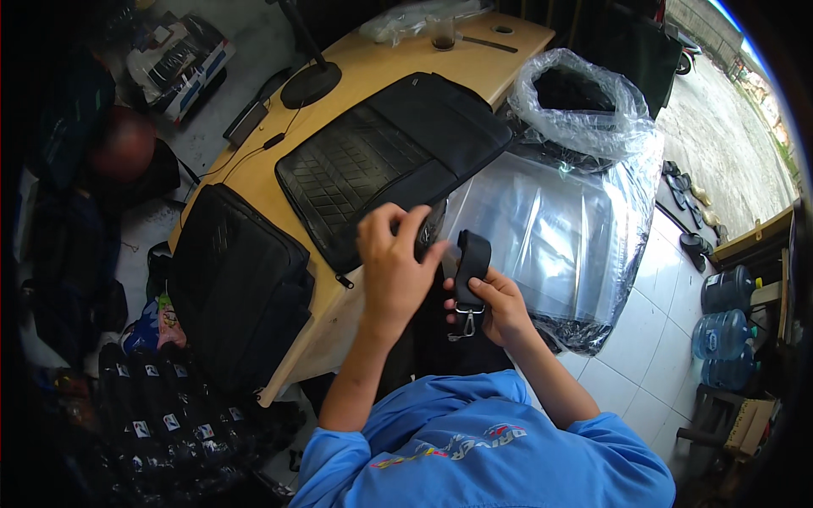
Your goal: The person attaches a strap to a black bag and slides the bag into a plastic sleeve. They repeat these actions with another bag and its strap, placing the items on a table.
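A folded black webbing strap point(473, 258) is gripped in my right hand point(501, 306), with the thumb pressed across it. A silver metal snap hook point(467, 324) hangs from the strap's lower end. Just left of it, my left hand point(394, 271) is raised with bent fingers, thumb and forefinger apart; no held thing shows clearly in it. Beyond the left hand, a black laptop bag point(385, 161) with a patterned front panel lies flat on the wooden table point(318, 343). Its zipper pull dangles near the table's edge.
Another black bag point(233, 275) leans at the table's left edge. Clear plastic sleeves point(542, 237) are stacked on the right, topped by a bunched plastic bag point(584, 127). A lamp base point(311, 85) and a cup point(442, 38) stand farther back. Water jugs point(720, 334) sit at far right.
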Motion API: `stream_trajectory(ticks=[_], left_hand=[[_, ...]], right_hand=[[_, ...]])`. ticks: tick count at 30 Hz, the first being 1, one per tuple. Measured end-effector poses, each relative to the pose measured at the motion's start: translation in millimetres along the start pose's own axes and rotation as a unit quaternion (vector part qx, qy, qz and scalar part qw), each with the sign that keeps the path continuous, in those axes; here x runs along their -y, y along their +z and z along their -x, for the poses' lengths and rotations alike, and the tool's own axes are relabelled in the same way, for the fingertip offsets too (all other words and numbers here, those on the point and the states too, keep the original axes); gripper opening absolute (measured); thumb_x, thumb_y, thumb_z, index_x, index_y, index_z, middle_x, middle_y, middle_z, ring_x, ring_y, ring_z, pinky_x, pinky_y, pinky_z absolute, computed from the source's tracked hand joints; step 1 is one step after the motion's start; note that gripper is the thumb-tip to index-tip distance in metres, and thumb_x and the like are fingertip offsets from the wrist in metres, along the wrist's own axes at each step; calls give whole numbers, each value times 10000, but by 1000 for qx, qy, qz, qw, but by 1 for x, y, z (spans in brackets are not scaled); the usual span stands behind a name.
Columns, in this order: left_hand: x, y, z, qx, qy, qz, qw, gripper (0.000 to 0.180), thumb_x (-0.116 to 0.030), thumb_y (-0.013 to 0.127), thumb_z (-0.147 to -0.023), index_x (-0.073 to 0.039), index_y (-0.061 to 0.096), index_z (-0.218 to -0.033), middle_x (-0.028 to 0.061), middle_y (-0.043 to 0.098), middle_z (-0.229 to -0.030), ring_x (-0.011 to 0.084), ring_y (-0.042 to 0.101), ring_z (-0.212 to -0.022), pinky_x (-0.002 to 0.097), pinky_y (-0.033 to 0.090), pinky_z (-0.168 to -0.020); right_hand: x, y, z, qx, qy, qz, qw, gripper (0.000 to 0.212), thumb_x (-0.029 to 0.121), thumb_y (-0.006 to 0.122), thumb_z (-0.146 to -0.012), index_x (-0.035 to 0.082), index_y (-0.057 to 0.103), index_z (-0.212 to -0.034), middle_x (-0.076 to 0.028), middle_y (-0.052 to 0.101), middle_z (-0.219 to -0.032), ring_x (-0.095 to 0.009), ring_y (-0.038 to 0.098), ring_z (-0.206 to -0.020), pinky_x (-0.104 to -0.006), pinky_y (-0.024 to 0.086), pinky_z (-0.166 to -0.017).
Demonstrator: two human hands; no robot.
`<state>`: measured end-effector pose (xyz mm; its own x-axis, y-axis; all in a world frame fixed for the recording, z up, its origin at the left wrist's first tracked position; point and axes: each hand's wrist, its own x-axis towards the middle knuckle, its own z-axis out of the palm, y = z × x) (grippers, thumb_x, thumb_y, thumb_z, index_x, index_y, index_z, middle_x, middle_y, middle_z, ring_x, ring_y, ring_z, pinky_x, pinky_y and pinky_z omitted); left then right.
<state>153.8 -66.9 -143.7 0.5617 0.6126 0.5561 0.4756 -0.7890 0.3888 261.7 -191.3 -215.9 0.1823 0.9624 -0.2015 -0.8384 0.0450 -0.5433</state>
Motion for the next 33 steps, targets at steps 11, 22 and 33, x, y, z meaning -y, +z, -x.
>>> stream_trajectory(ticks=[11, 22, 33], left_hand=[[48, -5, -13, -19, 92, -66, 993, 111, -29, 651, -759, -22, 626, -867, 96, 600, -817, 276, 607, -727, 355, 504, -641], [50, -29, -42, -144, 109, 53, 982, 80, -12, 587, -826, 25, 597, -896, 142, 580, -836, 304, 603, -699, 353, 491, -614], [31, -31, -52, -145, 80, 63, 984, 58, 8, 598, -819, 29, 610, -872, 128, 592, -797, 243, 602, -669, 311, 485, -589]], right_hand=[[57, 28, -8, 54, 0, 62, 997, 305, 58, 417, -923, 11, 386, -1223, -207, 592, -1016, -247, 660, -758, -380, 590, -638], [38, 81, -160, 23, -62, 85, 994, 249, 13, 461, -883, -41, 502, -1123, -194, 592, -1060, -298, 632, -863, -377, 547, -780], [36, 29, -266, -10, -485, 628, 609, 270, 126, 572, -817, 13, 599, -1060, -156, 643, -1015, -279, 643, -891, -377, 505, -774]])
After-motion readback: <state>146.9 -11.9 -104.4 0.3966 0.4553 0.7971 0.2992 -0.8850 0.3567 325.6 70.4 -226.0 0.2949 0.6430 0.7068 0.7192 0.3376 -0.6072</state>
